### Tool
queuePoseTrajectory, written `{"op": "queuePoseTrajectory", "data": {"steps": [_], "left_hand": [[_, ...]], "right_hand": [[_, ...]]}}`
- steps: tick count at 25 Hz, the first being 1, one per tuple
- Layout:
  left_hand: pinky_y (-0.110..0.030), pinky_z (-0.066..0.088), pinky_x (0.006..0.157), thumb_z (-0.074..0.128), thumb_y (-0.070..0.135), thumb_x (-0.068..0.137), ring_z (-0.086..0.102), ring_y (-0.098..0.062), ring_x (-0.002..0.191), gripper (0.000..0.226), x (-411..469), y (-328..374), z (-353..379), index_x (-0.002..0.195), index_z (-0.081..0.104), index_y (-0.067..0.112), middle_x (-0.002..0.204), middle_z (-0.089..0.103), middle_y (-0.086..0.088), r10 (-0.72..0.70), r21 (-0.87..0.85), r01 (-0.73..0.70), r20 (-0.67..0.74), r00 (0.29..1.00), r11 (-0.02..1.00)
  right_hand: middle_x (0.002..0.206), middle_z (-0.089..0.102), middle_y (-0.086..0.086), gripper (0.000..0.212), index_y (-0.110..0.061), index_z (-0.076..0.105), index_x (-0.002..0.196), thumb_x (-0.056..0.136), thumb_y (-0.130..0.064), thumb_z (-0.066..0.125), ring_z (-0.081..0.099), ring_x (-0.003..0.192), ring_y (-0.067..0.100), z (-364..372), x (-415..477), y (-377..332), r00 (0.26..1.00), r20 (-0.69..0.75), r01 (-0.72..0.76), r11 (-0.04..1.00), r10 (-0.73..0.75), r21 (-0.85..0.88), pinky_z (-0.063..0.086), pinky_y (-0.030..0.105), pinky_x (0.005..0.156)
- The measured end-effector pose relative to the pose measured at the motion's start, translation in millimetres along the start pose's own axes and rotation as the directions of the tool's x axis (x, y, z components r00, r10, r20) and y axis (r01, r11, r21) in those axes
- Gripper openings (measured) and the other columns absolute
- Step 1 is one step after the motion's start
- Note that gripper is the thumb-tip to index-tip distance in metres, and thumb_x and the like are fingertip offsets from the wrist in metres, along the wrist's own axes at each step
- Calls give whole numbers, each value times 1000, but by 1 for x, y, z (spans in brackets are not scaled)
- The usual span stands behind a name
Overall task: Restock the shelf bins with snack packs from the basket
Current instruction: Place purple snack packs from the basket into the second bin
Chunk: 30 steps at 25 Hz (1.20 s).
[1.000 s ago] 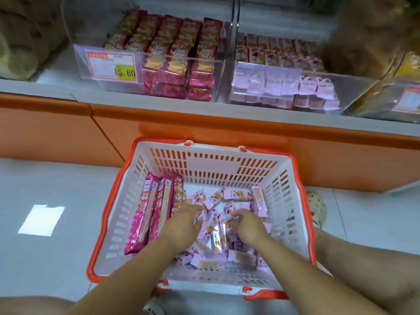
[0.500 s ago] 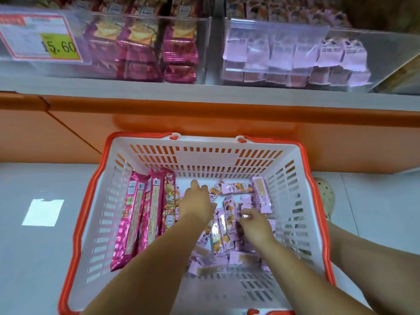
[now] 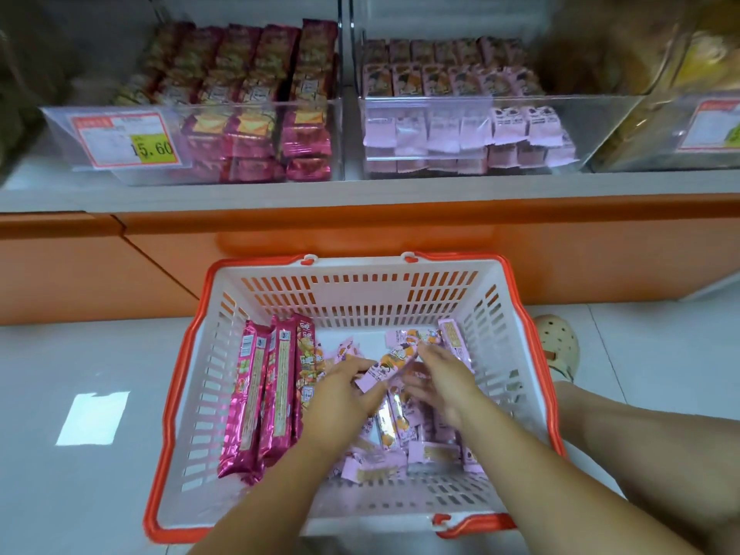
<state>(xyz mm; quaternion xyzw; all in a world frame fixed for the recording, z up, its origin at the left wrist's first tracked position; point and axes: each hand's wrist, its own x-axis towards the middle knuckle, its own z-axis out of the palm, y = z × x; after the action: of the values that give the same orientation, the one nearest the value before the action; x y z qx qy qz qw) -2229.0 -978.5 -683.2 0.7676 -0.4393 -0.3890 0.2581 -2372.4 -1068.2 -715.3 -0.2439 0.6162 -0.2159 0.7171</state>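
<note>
step: pick-up, lower centre of frame, inside basket (image 3: 360, 294)
left hand (image 3: 344, 390): pinches lower end of pink snack pack (image 3: 394, 364)
right hand (image 3: 442, 378): fingers curled over its upper end
next: probably lift to the matching bin (image 3: 600, 126), upper right; line it up with the rows

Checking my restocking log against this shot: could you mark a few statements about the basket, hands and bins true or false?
1. The left hand and right hand hold one small pink pack between them. True.
2. The long magenta packs lie along the right side of the basket. False: they lie along its left side.
3. The 15.60 price tag is on the bin of pale pink packs. False: it is on the magenta-pack bin.
4. The basket stands on the floor. True.
</note>
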Motion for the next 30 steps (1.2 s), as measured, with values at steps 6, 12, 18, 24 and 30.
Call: {"op": "queuePoseTrajectory", "data": {"steps": [6,12,18,24,30], "left_hand": [[-20,55,72,70,15,85,71,-11,84,31,-37,18,-24,113,63,25,115,63,2,-69,-574,145,153,986,806],[-35,58,82,65,2,87,71,-23,94,41,-57,36,-34,120,60,25,100,74,-1,-36,-639,145,181,983,755],[-51,55,86,64,3,88,71,-29,87,45,-67,61,-46,125,58,29,100,73,-3,47,-610,53,147,988,791],[-19,54,77,71,13,84,67,-10,90,53,-45,151,-101,126,56,43,104,70,10,391,-399,-367,-25,920,840],[-22,39,99,60,43,89,47,1,119,55,10,222,-200,141,40,38,135,48,20,637,303,-560,-347,688,771]], "right_hand": [[109,68,16,26,-7,60,118,93,-10,58,67,91,26,-3,-40,-38,956,219,159,972,-195,173,58,37,83],[111,69,16,31,-11,60,123,92,-6,57,68,96,27,-7,-87,-58,908,288,267,950,-304,162,58,37,81],[89,72,7,25,-9,61,118,93,-9,56,68,80,20,-1,-127,-86,868,312,386,920,-386,64,56,33,73],[94,70,7,20,-13,62,105,87,-6,66,68,72,13,7,-195,-212,677,360,734,629,-642,-256,53,23,60],[100,66,6,33,-17,60,121,89,-8,65,68,84,20,0,-224,-382,571,329,715,259,-752,-649,59,39,75]]}}
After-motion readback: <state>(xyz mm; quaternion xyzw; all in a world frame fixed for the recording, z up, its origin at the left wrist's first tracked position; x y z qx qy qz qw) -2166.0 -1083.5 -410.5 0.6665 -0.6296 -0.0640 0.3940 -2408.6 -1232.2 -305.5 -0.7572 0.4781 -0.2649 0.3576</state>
